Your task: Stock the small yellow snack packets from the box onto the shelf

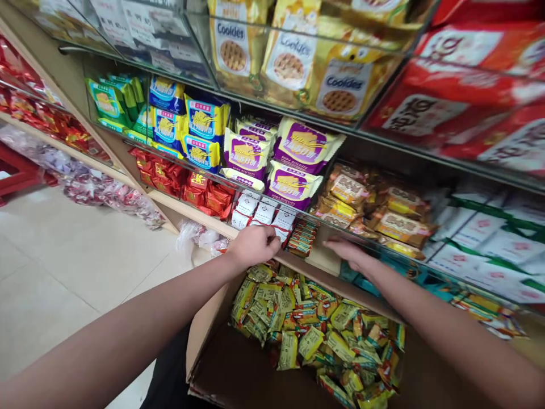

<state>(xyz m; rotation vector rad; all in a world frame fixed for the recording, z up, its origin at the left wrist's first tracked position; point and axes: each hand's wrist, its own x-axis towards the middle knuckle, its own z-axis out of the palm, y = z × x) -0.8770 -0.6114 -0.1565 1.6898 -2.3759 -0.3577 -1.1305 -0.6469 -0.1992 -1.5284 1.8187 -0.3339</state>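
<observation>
Yellow-wrapped snacks lie heaped in an open cardboard box beneath packed shelving. From left, red packets fill a low bay; to their right, the left hand curls its fingers inward just below white packets, its grip impossible to tell. Slim stacked snacks sit between the hands. At their compartment, the right hand extends its fingers, any hold unclear, near brown packets.
</observation>
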